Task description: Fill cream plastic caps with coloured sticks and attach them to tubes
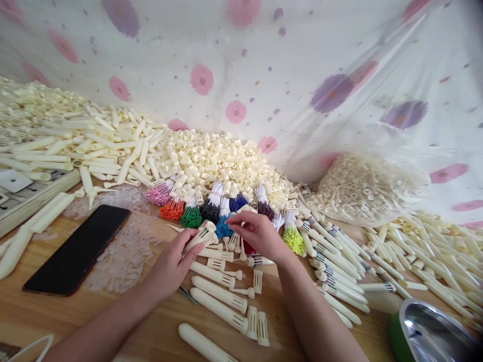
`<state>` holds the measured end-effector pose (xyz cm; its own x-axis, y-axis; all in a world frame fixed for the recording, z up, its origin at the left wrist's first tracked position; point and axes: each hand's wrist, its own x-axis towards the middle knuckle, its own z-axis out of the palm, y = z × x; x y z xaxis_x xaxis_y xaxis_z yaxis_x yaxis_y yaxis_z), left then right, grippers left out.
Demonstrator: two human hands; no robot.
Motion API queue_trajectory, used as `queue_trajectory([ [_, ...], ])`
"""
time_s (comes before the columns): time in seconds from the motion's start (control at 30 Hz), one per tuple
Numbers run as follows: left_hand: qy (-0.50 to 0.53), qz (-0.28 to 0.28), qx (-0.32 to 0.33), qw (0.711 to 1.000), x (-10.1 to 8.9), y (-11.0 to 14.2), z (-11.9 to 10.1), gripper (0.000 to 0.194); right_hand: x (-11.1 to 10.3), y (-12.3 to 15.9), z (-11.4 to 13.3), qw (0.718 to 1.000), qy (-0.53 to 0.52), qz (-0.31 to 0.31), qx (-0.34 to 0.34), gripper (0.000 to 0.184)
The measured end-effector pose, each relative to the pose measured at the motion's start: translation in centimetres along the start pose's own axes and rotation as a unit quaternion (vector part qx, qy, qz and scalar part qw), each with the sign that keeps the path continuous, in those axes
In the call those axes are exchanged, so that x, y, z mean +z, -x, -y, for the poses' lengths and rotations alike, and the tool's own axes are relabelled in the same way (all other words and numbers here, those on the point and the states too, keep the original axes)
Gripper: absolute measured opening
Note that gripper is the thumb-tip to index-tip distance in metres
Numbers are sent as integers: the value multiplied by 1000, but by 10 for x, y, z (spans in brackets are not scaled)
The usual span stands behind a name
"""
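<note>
My left hand (179, 254) is closed around a cream multicolour pen part (205, 234) with slots, its slotted end tilted up to the right. Just right of it, my right hand (257, 232) has thumb and fingers bent together over a bundle of light-blue pen sliders (223, 229); what sits between the fingertips is too small to make out. More bundles stand in a row: pink (160, 193), orange (172, 208), green (190, 215), black (211, 206) and yellow-green (293, 239). Below the hands lie cream pen barrels (219, 309) and loose slotted caps (262, 328).
Behind the bundles rises a heap of slotted caps (226, 161). A black phone (77, 251) lies left, beside clear plastic bits (124, 261). Rightward are filled pens (335, 261), a bag of small parts (370, 188) and a green-sided metal bowl (400, 327).
</note>
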<state>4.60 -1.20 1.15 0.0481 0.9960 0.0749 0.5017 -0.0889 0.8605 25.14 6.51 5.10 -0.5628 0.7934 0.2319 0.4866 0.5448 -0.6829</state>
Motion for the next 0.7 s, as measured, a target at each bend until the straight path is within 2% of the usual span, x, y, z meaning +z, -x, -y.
queue_trajectory([
  [0.1,11,-7,-21,1000,0,0,-1,18,11,-5,-9,992,117,-21,-37,15],
  [0.23,16,0,-36,999,1,0,-5,20,18,-8,-11,984,150,20,-98,18],
  [0.37,28,4,-43,999,1,-1,-6,20,18,-11,-15,961,226,43,-153,21],
  [0.5,47,7,-53,998,1,0,-7,20,18,-13,-26,957,232,27,-171,12],
  [0.6,62,6,-58,996,2,0,-6,21,20,-12,-32,960,221,-3,-171,13],
  [0.7,127,21,-66,989,6,-3,-7,26,23,-8,-32,963,208,-39,-167,14],
])
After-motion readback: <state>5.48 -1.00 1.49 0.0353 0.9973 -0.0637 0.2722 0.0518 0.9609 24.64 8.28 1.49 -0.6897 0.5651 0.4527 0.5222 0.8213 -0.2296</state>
